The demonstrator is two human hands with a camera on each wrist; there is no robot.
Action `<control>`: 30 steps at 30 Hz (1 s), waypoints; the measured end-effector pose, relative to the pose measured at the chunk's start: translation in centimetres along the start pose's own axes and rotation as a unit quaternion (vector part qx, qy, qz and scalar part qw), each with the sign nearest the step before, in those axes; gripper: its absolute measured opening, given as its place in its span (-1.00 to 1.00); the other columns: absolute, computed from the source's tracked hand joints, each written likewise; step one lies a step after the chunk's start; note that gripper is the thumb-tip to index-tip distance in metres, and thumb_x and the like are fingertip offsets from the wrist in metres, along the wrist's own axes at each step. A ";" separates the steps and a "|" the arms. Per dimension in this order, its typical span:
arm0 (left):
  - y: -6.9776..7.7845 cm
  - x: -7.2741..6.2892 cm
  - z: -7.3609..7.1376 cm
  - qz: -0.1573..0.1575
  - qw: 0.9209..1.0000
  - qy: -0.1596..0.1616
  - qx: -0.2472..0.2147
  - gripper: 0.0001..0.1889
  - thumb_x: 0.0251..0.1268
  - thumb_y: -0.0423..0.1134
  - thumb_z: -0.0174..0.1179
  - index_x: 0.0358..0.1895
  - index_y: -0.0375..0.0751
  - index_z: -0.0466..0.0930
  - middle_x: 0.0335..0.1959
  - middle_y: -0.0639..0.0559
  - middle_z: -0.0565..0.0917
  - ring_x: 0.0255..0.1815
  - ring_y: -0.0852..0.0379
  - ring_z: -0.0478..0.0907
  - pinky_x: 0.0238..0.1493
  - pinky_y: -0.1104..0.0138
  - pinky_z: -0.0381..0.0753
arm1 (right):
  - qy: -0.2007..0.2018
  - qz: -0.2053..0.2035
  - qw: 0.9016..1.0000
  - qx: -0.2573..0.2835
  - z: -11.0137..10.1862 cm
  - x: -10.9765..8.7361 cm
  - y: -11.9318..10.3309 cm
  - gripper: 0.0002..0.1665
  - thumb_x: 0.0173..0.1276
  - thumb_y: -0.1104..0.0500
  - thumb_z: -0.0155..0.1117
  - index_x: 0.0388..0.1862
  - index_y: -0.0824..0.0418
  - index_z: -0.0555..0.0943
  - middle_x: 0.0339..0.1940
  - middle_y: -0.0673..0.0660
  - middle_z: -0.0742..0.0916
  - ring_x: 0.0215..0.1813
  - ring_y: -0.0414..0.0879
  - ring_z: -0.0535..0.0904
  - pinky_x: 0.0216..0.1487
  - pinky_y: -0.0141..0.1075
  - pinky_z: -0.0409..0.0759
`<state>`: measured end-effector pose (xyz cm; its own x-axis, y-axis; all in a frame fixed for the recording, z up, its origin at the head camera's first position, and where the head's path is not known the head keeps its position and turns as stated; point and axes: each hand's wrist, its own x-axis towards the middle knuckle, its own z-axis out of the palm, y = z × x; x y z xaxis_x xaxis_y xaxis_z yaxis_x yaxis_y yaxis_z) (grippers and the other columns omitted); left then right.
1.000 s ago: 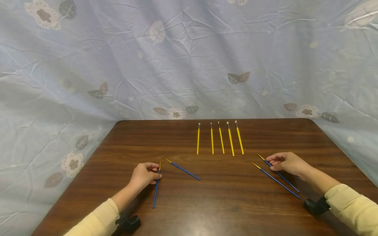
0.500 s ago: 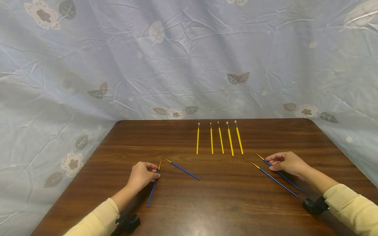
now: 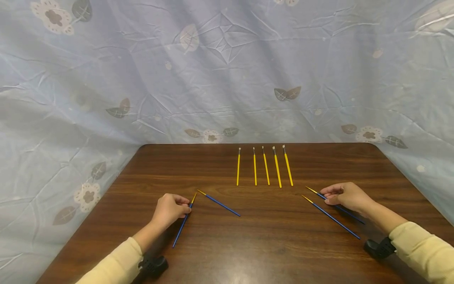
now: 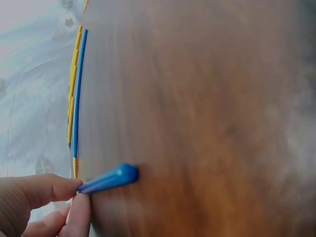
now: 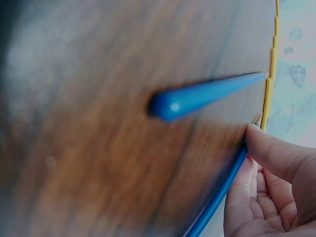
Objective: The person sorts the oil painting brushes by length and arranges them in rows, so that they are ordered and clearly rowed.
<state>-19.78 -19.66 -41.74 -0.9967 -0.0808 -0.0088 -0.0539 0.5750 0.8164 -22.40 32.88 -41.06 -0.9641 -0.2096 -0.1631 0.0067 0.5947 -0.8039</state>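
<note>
My left hand (image 3: 170, 211) pinches a thin blue paintbrush (image 3: 180, 230) near its gold ferrule, between thumb and fingers. In the left wrist view the handle (image 4: 111, 178) of that brush points back toward the camera. To its right lies another blue paintbrush (image 3: 221, 205), slanted on the table. On the other side, my right hand (image 3: 349, 197) pinches a blue paintbrush (image 3: 352, 215), partly hidden behind the fingers. Beside it a further blue paintbrush (image 3: 333, 219) rests on the wood, roughly alongside; its thick handle end (image 5: 170, 104) looms in the right wrist view.
Several yellow paintbrushes stand in a row at the back of the brown table (image 3: 262, 244), bristles away from me, such as the leftmost yellow brush (image 3: 238, 169) and the rightmost yellow brush (image 3: 289, 169). A floral curtain (image 3: 227, 79) hangs behind the table.
The left-hand brush has turned, its handle end swinging left and its tip right. In the right hand, the brush's handle end has swung right and away from me. Both hands stay nearly in place.
</note>
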 end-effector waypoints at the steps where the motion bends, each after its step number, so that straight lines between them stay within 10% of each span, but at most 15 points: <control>1: -0.1 0.0 0.0 -0.003 1.000 -0.003 -0.006 -0.83 -0.03 -0.55 0.38 -0.29 -0.45 0.71 -0.49 -0.04 0.70 -0.52 0.05 0.69 -0.47 0.34 0.73 | 0.000 -0.001 1.000 -0.001 0.0 0.0 0.0 -0.54 0.26 0.27 0.39 0.09 0.48 0.57 -0.19 0.14 0.70 -0.16 -0.05 0.63 -0.19 -0.32 0.67; 16: -0.8 0.3 -0.9 -0.043 0.988 -0.046 -0.140 -0.77 0.15 -0.54 0.29 -0.11 -0.58 0.62 -0.22 -0.28 0.69 -0.26 -0.05 0.70 -0.24 0.24 0.74 | -0.011 0.007 0.999 0.040 -0.5 0.3 0.1 -0.46 0.30 0.27 0.37 0.16 0.55 0.49 -0.12 0.17 0.69 -0.14 -0.12 0.60 -0.15 -0.36 0.66; 30: -0.2 0.2 -0.9 -0.062 0.982 -0.071 -0.162 -0.72 0.12 -0.53 0.26 -0.06 -0.57 0.61 -0.21 -0.23 0.70 -0.25 0.06 0.66 -0.20 0.25 0.73 | -0.019 0.031 0.997 0.073 -1.5 0.3 -0.8 -0.42 0.36 0.29 0.28 0.26 0.56 0.39 -0.04 0.18 0.68 -0.07 -0.14 0.63 -0.11 -0.32 0.67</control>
<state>-19.95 -20.49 -41.39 -0.9833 -0.0057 -0.1820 -0.1764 0.2774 0.9444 -23.10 33.53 -39.62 -0.9497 -0.2077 -0.2344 0.1066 0.4892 -0.8656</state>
